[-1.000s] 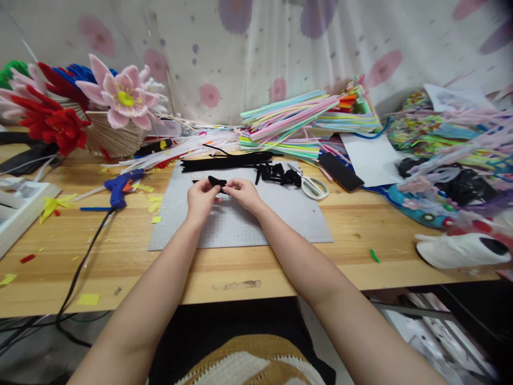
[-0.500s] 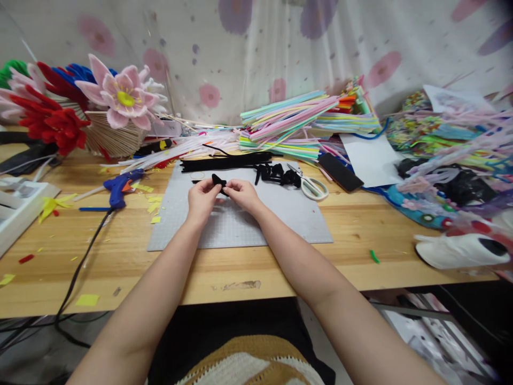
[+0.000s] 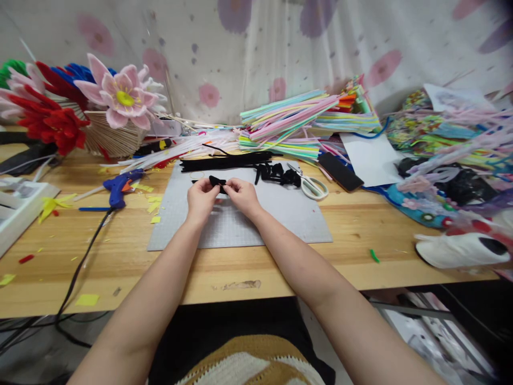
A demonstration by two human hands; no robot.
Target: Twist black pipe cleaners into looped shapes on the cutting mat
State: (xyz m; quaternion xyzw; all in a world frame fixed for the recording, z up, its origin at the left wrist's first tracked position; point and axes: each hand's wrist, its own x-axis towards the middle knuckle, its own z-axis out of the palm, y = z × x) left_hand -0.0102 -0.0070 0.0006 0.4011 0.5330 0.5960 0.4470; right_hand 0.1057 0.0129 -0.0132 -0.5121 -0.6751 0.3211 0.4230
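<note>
Between my two hands is a small black fuzzy piece, bent from pipe cleaner (image 3: 217, 181) by its look. My left hand (image 3: 202, 199) pinches its left side, and my right hand (image 3: 242, 195) pinches the right side, with the fingertips nearly meeting. Both hands are just above a grey cutting mat (image 3: 288, 224). Behind them on the mat lies a bundle of straight black pipe cleaners (image 3: 228, 161). Several bent black pieces (image 3: 276, 175) lie to the right, beside scissors (image 3: 313, 187) with pale handles. The fingers partly hide the held piece.
A blue glue gun (image 3: 117, 188) with a trailing cord lies left, near yellow scraps (image 3: 154, 206). Pipe-cleaner flowers (image 3: 125, 99) stand at the back left. Pastel pipe cleaners (image 3: 288, 117) are piled behind the mat. A phone (image 3: 340, 172) and white paper (image 3: 371, 160) lie right.
The black piece has turned slightly between my fingertips and its top now looks broader and lies further left. Both hands stay in nearly the same place.
</note>
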